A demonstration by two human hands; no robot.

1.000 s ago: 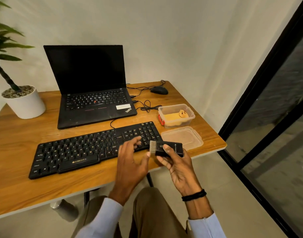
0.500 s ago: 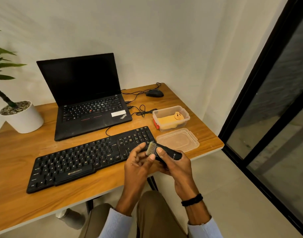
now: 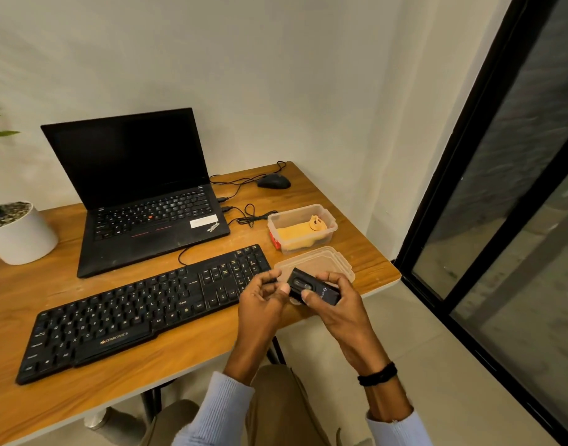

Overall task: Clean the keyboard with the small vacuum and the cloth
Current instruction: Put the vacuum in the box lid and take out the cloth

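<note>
Keyboard (image 3: 147, 304) is a black full-size Zebronics, lying flat on the wooden desk (image 3: 83, 397), angled so its right end sits further back, with 1 cable coming off the rear. The small vacuum (image 3: 314, 289) is a stubby black box, up off the desk, gripped in the right hand (image 3: 340, 304), with the left hand (image 3: 260, 300) curled at its end. The cloth (image 3: 295, 236) is yellow, bunched in an open clear tub (image 3: 332, 225) just behind.

The word ZEBRONICS was printed in gold on the front edge of the keyboard (image 3: 141, 304), the word ThinkPad was printed on the bottom right corner of the laptop (image 3: 147, 239), white letters on the small vacuum (image 3: 314, 289) could not be read
</note>
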